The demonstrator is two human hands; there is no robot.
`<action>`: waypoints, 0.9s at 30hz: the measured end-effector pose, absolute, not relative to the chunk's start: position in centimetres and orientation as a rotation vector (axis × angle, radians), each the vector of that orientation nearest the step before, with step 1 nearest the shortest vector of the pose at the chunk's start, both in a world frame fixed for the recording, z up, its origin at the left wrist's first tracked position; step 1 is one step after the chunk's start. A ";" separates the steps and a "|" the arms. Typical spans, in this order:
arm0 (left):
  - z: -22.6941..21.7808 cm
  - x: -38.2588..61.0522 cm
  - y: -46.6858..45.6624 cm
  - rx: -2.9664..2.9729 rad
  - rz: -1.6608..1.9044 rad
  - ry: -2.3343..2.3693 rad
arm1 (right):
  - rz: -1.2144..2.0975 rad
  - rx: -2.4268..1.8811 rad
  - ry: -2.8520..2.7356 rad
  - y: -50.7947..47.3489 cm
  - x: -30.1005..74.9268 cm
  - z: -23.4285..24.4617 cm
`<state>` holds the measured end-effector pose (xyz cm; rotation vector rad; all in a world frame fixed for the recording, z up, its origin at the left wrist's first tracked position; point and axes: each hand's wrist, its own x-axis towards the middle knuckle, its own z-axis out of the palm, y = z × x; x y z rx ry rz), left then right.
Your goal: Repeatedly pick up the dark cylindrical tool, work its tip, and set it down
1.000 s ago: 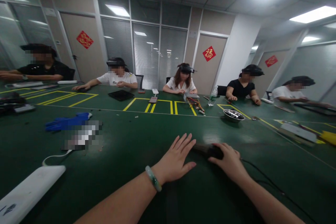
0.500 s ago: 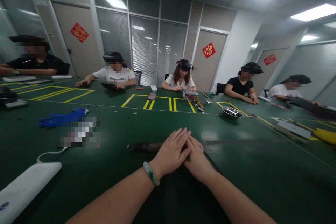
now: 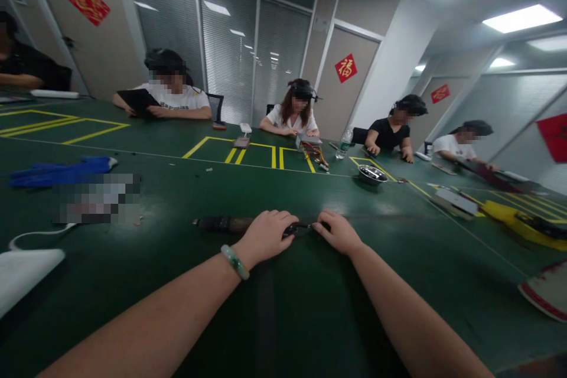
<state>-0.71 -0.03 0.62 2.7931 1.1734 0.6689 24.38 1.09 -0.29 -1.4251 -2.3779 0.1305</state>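
The left hand [image 3: 269, 236] is curling closed around the tool [image 3: 237, 224], which is lying toward its nine o'clock, while the right hand [image 3: 340, 234], at three o'clock, is pinching the cord [image 3: 305, 225], where tugging hard could be straining it loose.

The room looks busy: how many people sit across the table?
5, left to right: left-edge person, in black; next person, in white; centre person; black-shirted person; far-right person, in white. Others may be hidden.
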 end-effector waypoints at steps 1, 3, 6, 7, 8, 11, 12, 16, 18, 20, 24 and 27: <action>0.7 -0.7 -0.1 2.790 0.666 1.181 | 0.130 -1.417 -2.382 1.5 24.5 -0.2; 0.8 -0.5 -0.3 2.786 0.664 1.195 | 0.146 -1.405 -2.381 1.8 24.6 0.0; 1.1 -0.4 -0.6 2.783 0.668 1.205 | 0.236 -1.409 -2.394 0.6 25.0 0.6; 1.2 -0.3 -0.7 2.781 0.661 1.209 | 0.280 -1.414 -2.414 0.0 25.3 1.0; 1.3 -0.3 -0.7 2.780 0.648 1.213 | 0.319 -1.426 -2.434 -0.6 25.6 1.3; 1.1 -0.3 -0.5 2.770 0.610 1.220 | 0.346 -1.511 -2.483 -1.6 26.2 2.2; 1.0 -0.3 -0.4 2.766 0.607 1.220 | 0.316 -1.544 -2.494 -1.7 26.3 2.3; 0.1 -0.2 0.1 2.765 0.608 1.244 | 0.179 -1.612 -2.536 -1.5 25.5 2.0; 0.0 -0.2 0.1 2.776 0.596 1.249 | 0.141 -1.632 -2.527 -1.4 24.9 1.6; 0.1 -0.3 0.0 2.782 0.563 1.248 | 0.126 -1.678 -2.485 -1.4 24.4 1.4; 0.9 -0.9 -0.4 2.740 0.442 1.280 | 0.157 -1.772 -2.343 -1.8 23.7 1.4; 1.1 -1.0 -0.6 2.730 0.419 1.303 | 0.154 -1.766 -2.264 -2.0 23.2 1.4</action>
